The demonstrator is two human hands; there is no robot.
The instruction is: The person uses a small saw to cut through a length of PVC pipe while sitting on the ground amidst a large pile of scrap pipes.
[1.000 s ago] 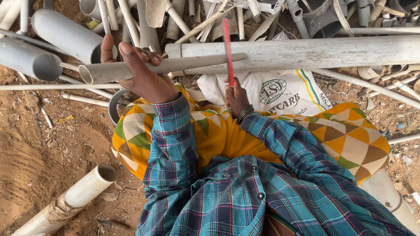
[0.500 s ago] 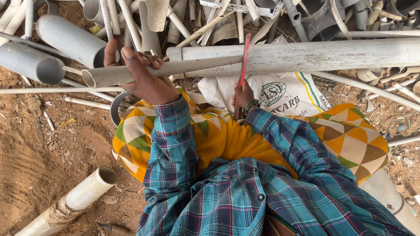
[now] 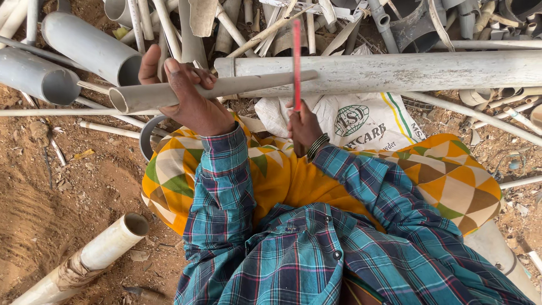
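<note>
The left hand (image 3: 189, 99) wraps its fingers over a grey split pipe piece (image 3: 214, 90), clamping it firmly near its open end, so that it lies crosswise above the lap; the right hand (image 3: 305, 127) is closed in a fist around the lower end of a thin red blade (image 3: 296, 56), which stands nearly upright and crosses the far end of the piece. Just behind runs a long pale pipe (image 3: 395, 70); a white printed sack (image 3: 361, 121) lies beneath it, on the reddish dirt (image 3: 56, 192).
</note>
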